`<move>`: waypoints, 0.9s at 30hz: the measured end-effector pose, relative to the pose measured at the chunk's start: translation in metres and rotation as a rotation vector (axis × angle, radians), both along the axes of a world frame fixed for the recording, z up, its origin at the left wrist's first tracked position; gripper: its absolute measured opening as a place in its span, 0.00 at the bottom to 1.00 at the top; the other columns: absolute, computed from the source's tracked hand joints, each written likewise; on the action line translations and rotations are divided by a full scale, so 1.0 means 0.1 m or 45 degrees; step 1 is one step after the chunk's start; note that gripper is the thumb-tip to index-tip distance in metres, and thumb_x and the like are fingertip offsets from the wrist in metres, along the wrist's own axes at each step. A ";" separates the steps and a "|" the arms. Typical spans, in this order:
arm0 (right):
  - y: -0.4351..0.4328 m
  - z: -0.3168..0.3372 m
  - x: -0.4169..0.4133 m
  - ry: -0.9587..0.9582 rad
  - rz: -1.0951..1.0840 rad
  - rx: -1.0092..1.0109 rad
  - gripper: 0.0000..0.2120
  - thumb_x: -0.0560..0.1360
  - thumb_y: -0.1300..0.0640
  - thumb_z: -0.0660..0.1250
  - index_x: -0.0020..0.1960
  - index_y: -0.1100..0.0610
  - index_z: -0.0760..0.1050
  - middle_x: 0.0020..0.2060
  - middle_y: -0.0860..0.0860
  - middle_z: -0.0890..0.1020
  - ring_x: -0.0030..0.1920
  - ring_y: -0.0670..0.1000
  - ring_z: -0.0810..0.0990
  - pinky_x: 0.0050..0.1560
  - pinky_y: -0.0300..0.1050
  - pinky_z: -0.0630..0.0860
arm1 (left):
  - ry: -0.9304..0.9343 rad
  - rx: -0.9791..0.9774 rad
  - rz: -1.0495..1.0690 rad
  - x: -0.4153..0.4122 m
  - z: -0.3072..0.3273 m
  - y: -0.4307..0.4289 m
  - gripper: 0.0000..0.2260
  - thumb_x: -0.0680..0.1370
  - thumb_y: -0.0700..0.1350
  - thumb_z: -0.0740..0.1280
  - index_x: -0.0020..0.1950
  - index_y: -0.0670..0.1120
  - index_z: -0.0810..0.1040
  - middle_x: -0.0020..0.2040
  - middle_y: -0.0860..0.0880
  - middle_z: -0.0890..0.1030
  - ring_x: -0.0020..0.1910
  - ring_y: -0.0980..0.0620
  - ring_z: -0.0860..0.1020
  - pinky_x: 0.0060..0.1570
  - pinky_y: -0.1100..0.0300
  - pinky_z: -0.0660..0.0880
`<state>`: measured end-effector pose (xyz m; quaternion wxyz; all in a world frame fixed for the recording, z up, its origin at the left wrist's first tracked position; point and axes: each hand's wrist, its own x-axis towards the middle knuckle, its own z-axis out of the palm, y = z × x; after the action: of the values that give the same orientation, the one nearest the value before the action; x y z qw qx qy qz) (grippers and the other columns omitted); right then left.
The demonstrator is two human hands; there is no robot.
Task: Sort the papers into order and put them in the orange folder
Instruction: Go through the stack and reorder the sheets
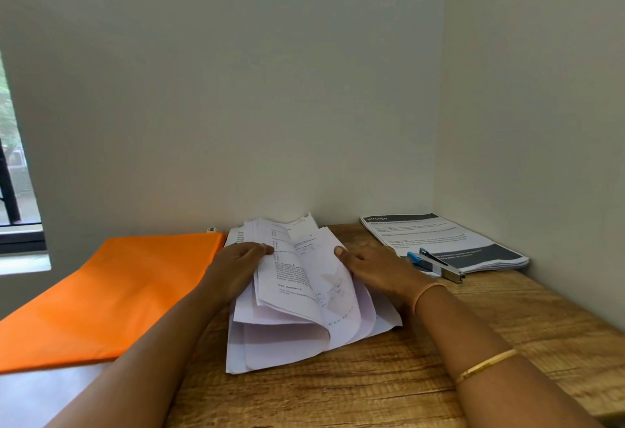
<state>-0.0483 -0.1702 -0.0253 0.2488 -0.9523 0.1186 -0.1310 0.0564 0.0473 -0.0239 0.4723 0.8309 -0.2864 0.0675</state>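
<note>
Orange folder [111,292]: one. Two hands [236,263] [372,270] gripping papers [297,295].

Two forearms show, both bare along their whole visible length. Just behind the right grip [375,267], at the wrist, sits a thin peach-coloured band [427,295]. Farther back from the right grip, partway up the forearm, lies a slim gold bangle [487,365] with a flat, shiny face. The left grip [236,261], across from the right grip, wears nothing — its arm likewise. A short nail shows on the right grip's thumb.
</note>
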 end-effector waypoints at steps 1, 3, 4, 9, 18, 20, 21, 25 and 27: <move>0.01 0.01 -0.01 -0.028 -0.029 0.004 0.32 0.76 0.32 0.46 0.58 0.51 0.79 0.63 0.50 0.76 0.66 0.55 0.70 0.69 0.67 0.57 | -0.001 0.001 -0.003 0.00 0.00 0.00 0.15 0.82 0.45 0.56 0.60 0.47 0.80 0.67 0.49 0.75 0.56 0.56 0.70 0.53 0.63 0.63; 0.05 0.06 -0.04 -0.068 -0.096 -0.067 0.32 0.77 0.34 0.44 0.57 0.52 0.78 0.63 0.49 0.76 0.68 0.54 0.68 0.71 0.69 0.44 | 0.004 -0.007 -0.006 0.00 0.00 0.00 0.14 0.82 0.45 0.56 0.60 0.47 0.80 0.66 0.49 0.75 0.57 0.56 0.70 0.54 0.63 0.63; 0.08 0.09 -0.07 -0.081 -0.099 -0.123 0.30 0.78 0.35 0.43 0.59 0.51 0.77 0.65 0.49 0.74 0.69 0.53 0.66 0.71 0.69 0.40 | 0.006 -0.008 -0.005 0.00 0.00 0.00 0.14 0.82 0.45 0.57 0.60 0.48 0.80 0.66 0.49 0.75 0.57 0.56 0.70 0.54 0.63 0.63; 0.28 0.19 -0.13 -0.089 0.126 -0.483 0.24 0.81 0.41 0.41 0.70 0.41 0.67 0.74 0.48 0.61 0.76 0.50 0.50 0.66 0.72 0.31 | 0.008 0.055 0.020 0.01 -0.01 0.01 0.16 0.82 0.52 0.56 0.57 0.49 0.82 0.63 0.49 0.77 0.57 0.52 0.72 0.54 0.60 0.65; 0.52 0.16 -0.13 0.079 0.429 -0.257 0.22 0.77 0.34 0.48 0.69 0.33 0.63 0.70 0.43 0.68 0.74 0.49 0.57 0.65 0.73 0.32 | -0.009 0.116 0.020 -0.02 0.00 0.01 0.19 0.76 0.60 0.63 0.45 0.44 0.81 0.43 0.51 0.82 0.45 0.50 0.79 0.43 0.58 0.72; 0.49 0.17 -0.16 0.038 0.464 -0.074 0.21 0.78 0.36 0.50 0.70 0.35 0.63 0.72 0.44 0.66 0.73 0.50 0.60 0.72 0.64 0.45 | -0.073 0.176 0.056 0.00 0.00 0.02 0.10 0.75 0.56 0.67 0.47 0.50 0.78 0.44 0.57 0.77 0.44 0.57 0.75 0.39 0.66 0.68; 0.47 0.18 -0.17 -0.012 0.471 0.022 0.21 0.79 0.39 0.52 0.71 0.37 0.63 0.73 0.45 0.65 0.73 0.49 0.61 0.73 0.54 0.51 | -0.077 0.177 0.081 0.00 0.00 0.02 0.09 0.75 0.54 0.68 0.46 0.50 0.76 0.42 0.58 0.75 0.42 0.59 0.73 0.36 0.67 0.65; 0.39 0.23 -0.14 -0.276 0.250 0.354 0.19 0.81 0.51 0.57 0.71 0.50 0.65 0.70 0.49 0.68 0.65 0.50 0.69 0.57 0.38 0.66 | -0.043 0.159 0.131 0.04 -0.01 0.01 0.11 0.77 0.51 0.66 0.40 0.47 0.73 0.38 0.52 0.75 0.39 0.54 0.73 0.33 0.63 0.63; 0.33 0.23 -0.09 -0.399 0.076 0.565 0.16 0.80 0.56 0.58 0.67 0.53 0.68 0.64 0.50 0.73 0.56 0.49 0.73 0.49 0.40 0.71 | -0.030 0.171 0.143 0.04 -0.02 0.01 0.10 0.78 0.51 0.66 0.42 0.47 0.72 0.40 0.52 0.75 0.42 0.51 0.73 0.33 0.63 0.64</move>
<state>-0.0578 -0.1376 -0.0026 0.4704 -0.8458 0.0762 -0.2400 0.0606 0.0478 -0.0258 0.4077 0.8745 -0.2487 0.0844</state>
